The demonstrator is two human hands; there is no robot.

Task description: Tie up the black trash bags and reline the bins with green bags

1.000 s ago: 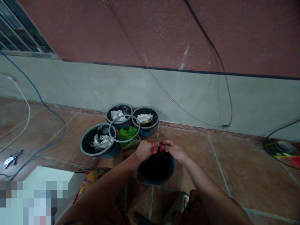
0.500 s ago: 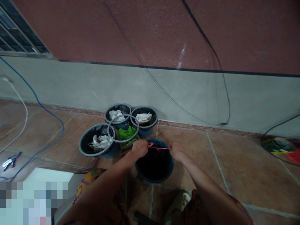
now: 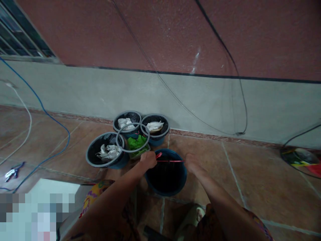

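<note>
A pink string (image 3: 170, 161) is stretched level between my two hands, over the far part of a dark blue bin (image 3: 166, 190). My left hand (image 3: 149, 160) is closed on its left end, with a loose pink tail sticking up beside the fingers. At the right, my right hand (image 3: 191, 163) is closed on the other end, just outside the bin's rim. The inside of the bin is dark and I cannot make out what is in it. A grey ring (image 3: 119, 146) rests across the neighbouring bins, above a basket with bright green plastic (image 3: 137, 143).
Three bins, including a left bin (image 3: 120, 162), hold black liners and white crumpled pieces near the wall. A blue cable (image 3: 56, 121) and a white cable (image 3: 30, 122) cross the floor at left. Keys (image 3: 13, 172) lie there too. A pale box (image 3: 57, 187) stands at lower left.
My hands have moved slightly apart, and the pink string between them is straighter and longer. The bins and the grey ring have stayed in place.
</note>
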